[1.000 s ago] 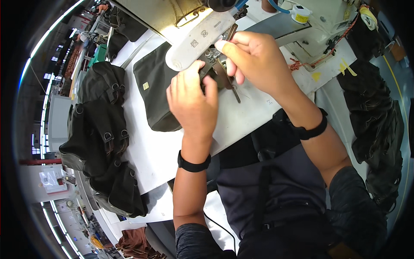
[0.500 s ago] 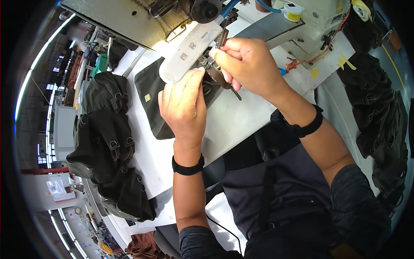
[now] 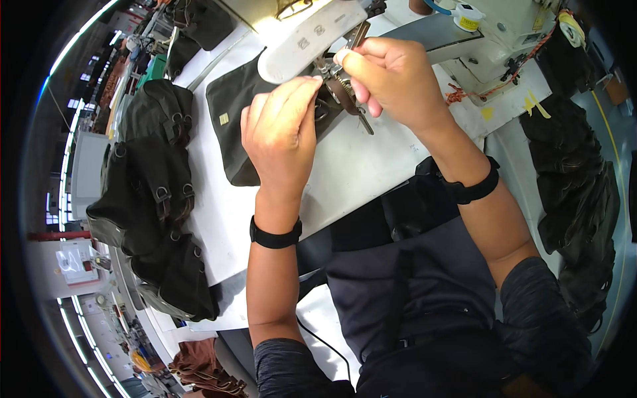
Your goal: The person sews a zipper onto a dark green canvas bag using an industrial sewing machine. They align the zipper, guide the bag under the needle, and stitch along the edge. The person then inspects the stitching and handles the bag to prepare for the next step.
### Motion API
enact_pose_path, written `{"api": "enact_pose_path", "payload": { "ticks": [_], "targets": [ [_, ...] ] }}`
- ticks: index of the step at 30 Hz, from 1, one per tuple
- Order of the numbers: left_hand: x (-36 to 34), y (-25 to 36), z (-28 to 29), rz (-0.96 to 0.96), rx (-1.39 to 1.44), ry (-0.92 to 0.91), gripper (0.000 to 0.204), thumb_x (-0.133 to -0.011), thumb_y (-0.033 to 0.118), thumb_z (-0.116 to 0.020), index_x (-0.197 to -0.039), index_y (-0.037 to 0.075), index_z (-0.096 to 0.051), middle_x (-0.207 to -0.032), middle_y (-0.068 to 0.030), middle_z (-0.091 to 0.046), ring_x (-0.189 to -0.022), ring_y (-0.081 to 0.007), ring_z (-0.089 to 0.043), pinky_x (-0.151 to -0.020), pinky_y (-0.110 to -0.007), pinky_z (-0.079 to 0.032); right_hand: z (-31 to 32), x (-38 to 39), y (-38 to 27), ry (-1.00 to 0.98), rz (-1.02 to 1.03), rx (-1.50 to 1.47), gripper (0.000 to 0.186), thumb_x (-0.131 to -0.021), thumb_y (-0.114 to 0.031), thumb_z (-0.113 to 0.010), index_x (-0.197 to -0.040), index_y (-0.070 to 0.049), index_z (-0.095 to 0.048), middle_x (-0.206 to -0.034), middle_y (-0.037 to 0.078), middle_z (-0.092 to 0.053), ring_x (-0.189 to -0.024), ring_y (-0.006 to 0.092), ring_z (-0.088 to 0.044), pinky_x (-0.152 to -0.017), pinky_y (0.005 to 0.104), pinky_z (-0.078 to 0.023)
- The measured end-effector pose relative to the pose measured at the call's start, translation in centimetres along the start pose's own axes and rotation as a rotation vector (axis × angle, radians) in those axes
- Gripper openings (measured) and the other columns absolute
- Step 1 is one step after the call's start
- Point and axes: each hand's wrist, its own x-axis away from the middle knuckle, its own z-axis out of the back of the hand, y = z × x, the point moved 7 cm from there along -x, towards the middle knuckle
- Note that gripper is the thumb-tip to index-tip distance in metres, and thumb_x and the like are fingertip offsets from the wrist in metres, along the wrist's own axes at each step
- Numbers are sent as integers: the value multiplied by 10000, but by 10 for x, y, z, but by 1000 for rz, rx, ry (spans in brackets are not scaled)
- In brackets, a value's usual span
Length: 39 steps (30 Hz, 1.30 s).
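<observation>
We see both hands raised over the far part of the white table (image 3: 371, 172), under the head of a cream-coloured sewing machine (image 3: 312, 36). The left hand (image 3: 282, 132) is flat and loosely extended, its fingertips pressing on a piece of dark olive fabric (image 3: 232, 119) that lies spread toward the table's far left edge; it grips nothing. The right hand (image 3: 391, 79) is curled, thumb and forefinger pinched together on a small part at the machine's needle area (image 3: 342, 66), though the fingers hide it and we cannot say exactly what it is. Just below that hand, a thin dark metal tool (image 3: 363, 123) slants across the smooth tabletop. The fabric looks like matte, tightly woven cloth with a small pale tag sewn on it. Along the table's left edge sits a stack of finished black bags (image 3: 149, 192), with webbing straps and metal rings. More dark cloth (image 3: 570, 192) hangs in soft folds off the right side. Each wrist carries a black band.
</observation>
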Motion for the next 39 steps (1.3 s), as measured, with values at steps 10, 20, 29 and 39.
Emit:
{"api": "enact_pose_path", "payload": {
  "ticks": [10, 20, 29, 39],
  "targets": [
    [-4, 8, 0, 85, -29, -5, 153, -850, 41, -779, -990, 102, -773, -1042, -16, -784, -846, -205, -691, -745, -328, -493, 11, 15, -11, 18, -38, 91, 270, -1011, -214, -674, -1077, 43, -719, -694, 32, -682, -545, 68, -603, -510, 230, -488],
    [4, -2, 2, 2, 38, 108, 167, -793, 15, -807, -944, 79, -776, -1005, -4, -788, -828, -182, -675, -694, -303, -468, 239, 9, -230, 439, 865, 1168, 343, -1090, -225, -569, -1253, 36, -721, -1142, 98, -754, -1035, 148, -671, -940, 271, -506],
    [-2, 1, 3, 33, 12, 86, 152, -818, 24, -814, -956, 83, -789, -1018, -34, -802, -866, -192, -716, -709, -298, -473, 498, -181, -225, 440, -97, 971, 571, -1011, -523, -634, -1265, -23, -740, -1149, 88, -756, -1028, 160, -686, -920, 298, -518],
    [-1, -5, -1, -4, 34, 42, 139, -817, 13, -812, -940, 66, -773, -984, -45, -797, -859, -219, -716, -743, -317, -507, 442, -37, -130, 751, 520, 983, 465, -1025, -351, -645, -1388, -61, -649, -1285, 179, -709, -1180, 258, -660, -1023, 365, -476]
  ]
}}
